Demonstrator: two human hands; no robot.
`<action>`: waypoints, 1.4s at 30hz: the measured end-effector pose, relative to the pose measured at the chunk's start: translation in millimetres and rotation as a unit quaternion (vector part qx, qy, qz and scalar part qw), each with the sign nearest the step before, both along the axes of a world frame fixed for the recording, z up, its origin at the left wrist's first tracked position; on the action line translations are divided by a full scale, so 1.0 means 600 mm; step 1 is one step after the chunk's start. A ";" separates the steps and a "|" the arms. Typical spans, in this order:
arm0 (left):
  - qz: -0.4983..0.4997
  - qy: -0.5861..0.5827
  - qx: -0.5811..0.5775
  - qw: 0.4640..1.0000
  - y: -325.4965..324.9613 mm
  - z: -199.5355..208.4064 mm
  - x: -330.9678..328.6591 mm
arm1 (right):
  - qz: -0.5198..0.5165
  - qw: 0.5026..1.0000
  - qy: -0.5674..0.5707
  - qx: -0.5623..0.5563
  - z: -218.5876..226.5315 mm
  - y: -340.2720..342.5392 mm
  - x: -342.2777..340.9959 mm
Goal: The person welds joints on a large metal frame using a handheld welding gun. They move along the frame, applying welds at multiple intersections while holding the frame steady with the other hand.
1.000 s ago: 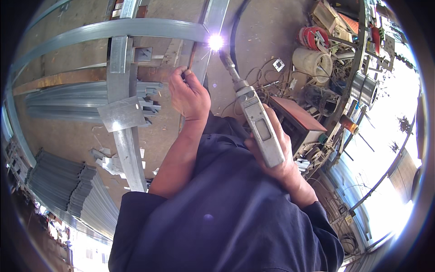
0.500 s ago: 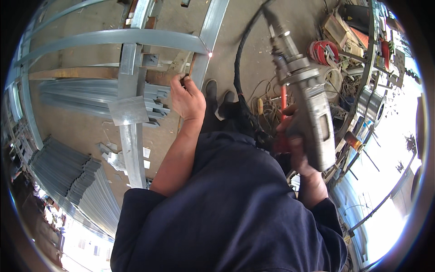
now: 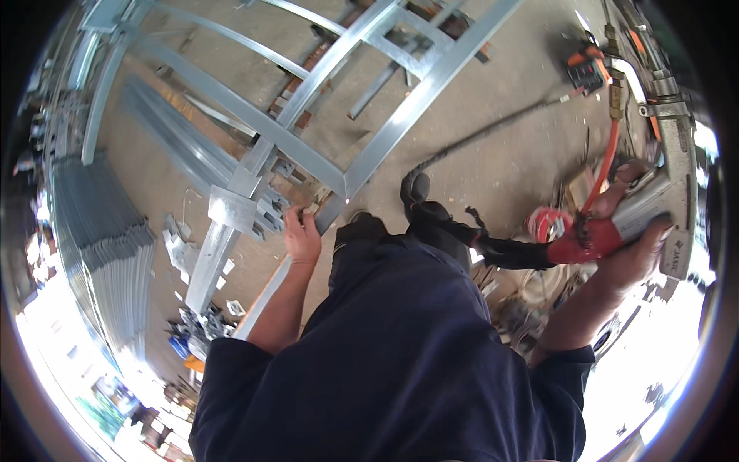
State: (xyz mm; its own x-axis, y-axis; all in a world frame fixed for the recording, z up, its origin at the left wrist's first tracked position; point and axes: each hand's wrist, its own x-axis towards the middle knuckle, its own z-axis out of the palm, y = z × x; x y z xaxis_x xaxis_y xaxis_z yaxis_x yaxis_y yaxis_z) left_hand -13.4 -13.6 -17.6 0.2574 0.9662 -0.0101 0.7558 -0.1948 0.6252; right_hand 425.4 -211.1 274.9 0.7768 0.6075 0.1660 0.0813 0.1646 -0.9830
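Fingers of the left hand [image 3: 302, 235] clamp the steel frame [image 3: 308, 150]; right hand [image 3: 627, 250], at 3 o'clock, grips the welding gun [image 3: 654, 208], whose trailing hose [image 3: 477, 138] could snag.

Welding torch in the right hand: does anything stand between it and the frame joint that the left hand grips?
Yes. The welding torch in the right hand is out to the side; the person's dark-clothed legs lie between it and the frame joint under the left hand.
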 end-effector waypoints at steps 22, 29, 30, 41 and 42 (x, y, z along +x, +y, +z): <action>-0.088 -0.344 -0.333 0.874 0.061 0.184 0.512 | 0.521 0.708 -0.284 -0.382 0.302 0.811 0.251; 0.148 -0.336 -0.435 0.822 0.012 0.175 0.539 | 0.650 0.538 -0.301 -0.445 0.075 1.015 0.150; 0.203 -0.313 -0.464 0.803 0.009 0.181 0.543 | 0.663 0.511 -0.298 -0.458 0.044 1.027 0.136; 0.605 -0.249 -0.385 0.651 0.013 0.174 0.688 | 0.777 0.392 -0.138 -0.472 -0.173 1.067 0.070; 0.616 -0.273 -0.372 0.639 0.013 0.171 0.690 | 0.786 0.386 -0.132 -0.464 -0.183 1.068 0.068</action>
